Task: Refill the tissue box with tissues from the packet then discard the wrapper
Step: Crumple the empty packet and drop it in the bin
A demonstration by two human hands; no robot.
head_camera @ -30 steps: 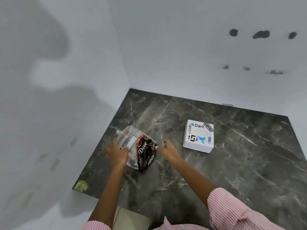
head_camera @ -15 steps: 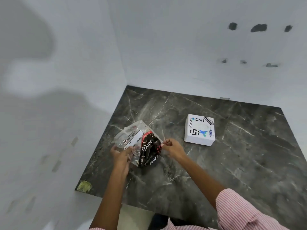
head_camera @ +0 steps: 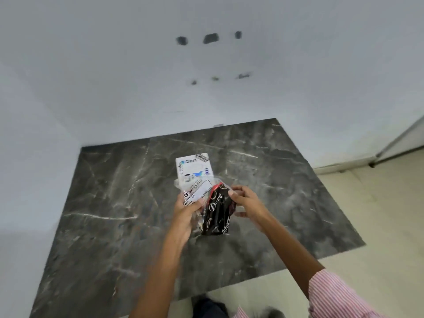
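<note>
Tissue packet (head_camera: 210, 207) pinched between left hand (head_camera: 186, 211) and right hand (head_camera: 247, 203), lifted above dark marble slab (head_camera: 114, 203), white tissue box (head_camera: 193, 167) just behind packet

colours and patterns, bench scene
bench (head_camera: 114, 226): dark grey marble, white veining; tissue box (head_camera: 193, 167): white, blue and black stickers; packet (head_camera: 214, 210): clear film, white label, black-and-red print; sleeve (head_camera: 339, 297): red-white stripes; wall (head_camera: 114, 65): pale grey, dark smudges.

A dark marble surface (head_camera: 110, 203) with pale veins is seen below a white wall (head_camera: 114, 65) marked by dark spots (head_camera: 210, 38). Beige floor (head_camera: 378, 214) is seen at the right.
</note>
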